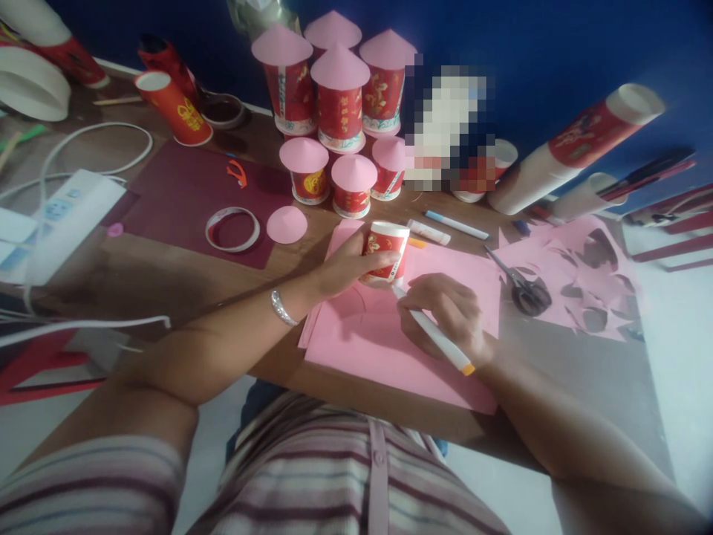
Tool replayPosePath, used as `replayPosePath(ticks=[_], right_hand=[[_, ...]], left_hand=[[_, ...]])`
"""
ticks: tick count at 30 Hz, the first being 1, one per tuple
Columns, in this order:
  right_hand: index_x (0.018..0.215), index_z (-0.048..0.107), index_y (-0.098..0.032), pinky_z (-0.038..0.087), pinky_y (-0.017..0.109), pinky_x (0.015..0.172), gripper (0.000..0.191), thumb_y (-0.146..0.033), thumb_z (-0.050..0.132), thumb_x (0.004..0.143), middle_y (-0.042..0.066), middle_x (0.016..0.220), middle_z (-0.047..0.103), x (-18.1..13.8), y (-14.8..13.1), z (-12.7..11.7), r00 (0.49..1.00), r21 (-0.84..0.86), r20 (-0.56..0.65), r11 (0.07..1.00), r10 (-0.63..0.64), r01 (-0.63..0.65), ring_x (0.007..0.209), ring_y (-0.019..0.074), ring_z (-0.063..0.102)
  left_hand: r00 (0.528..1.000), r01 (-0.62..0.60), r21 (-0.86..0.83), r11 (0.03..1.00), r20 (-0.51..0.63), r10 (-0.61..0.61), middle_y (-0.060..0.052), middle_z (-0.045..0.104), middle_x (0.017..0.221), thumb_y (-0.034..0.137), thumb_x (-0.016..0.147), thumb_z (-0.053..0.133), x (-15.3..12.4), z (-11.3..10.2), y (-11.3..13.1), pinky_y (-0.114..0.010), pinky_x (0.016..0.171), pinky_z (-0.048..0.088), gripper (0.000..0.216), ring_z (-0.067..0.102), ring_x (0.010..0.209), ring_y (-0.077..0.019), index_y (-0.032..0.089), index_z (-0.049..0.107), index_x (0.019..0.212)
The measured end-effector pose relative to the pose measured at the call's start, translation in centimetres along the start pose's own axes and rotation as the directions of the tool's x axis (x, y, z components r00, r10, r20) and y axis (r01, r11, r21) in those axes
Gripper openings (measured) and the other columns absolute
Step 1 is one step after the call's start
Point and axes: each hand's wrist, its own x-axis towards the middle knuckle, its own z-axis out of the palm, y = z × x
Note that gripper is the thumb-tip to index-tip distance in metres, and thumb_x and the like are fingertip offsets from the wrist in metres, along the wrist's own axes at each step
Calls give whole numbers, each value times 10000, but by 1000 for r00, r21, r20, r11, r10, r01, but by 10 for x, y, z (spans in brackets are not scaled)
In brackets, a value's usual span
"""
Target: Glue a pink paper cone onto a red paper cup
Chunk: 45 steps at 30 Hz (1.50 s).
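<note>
My left hand (348, 264) is wrapped round a small red paper cup (385, 249) with gold print and a white rim, holding it a little above the pink paper. A white marker (440, 338) with an orange end sits in my right hand (445, 312), its tip against or close to the cup's lower edge. Beneath both hands lie pink paper sheets (356, 349) with a faint curved line on them. Just beyond the cup rest an orange cap (417, 243), a thick white marker (428, 232) and a blue-capped marker (457, 224).
Red cups with pink cone roofs (341, 104) stand at the back. Black scissors (523, 290) lie by cut pink scraps (579, 275) on the right. Left are a tape roll (232, 229), a loose pink cone (287, 224), a maroon sheet (189, 193) and a white power strip (61, 223).
</note>
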Motion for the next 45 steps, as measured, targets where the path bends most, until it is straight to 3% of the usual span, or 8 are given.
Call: replayPosePath(ticks=[17,26,34,45], right_hand=[[987,568,-221,602,313,648,263,-8,651,858,-7,741,655,-1,2,-1,999,-25,35,999,-20,21,682,168,663],[984,577,-220,608,317,661,247,-18,652,863,-8,748,667,0,2,-1,999,-25,49,1000,-18,19,690,174,680],[986,578,-222,596,328,658,243,-12,636,879,-7,751,672,2,1,-1,998,-13,57,999,-29,30,693,176,677],[1019,570,-228,589,316,660,245,-25,631,896,-5,774,663,0,5,-2,999,-9,33,1000,0,0,694,164,656]], left_hand=[[999,-16,-6,1000,30,16,-29,727,934,444,843,844,0,-1,-2,-281,731,548,526,731,812,-156,184,527,1174],[999,34,-7,999,-5,-34,-23,689,991,408,804,879,-2,3,3,-246,724,560,579,678,822,-120,178,539,1212],[998,33,42,999,50,-36,-40,715,1047,470,854,825,-4,3,3,-295,728,601,564,730,867,-170,204,514,1242],[998,-19,65,998,53,15,-38,708,1012,476,868,825,-2,1,-2,-276,759,582,530,709,894,-160,192,548,1219]])
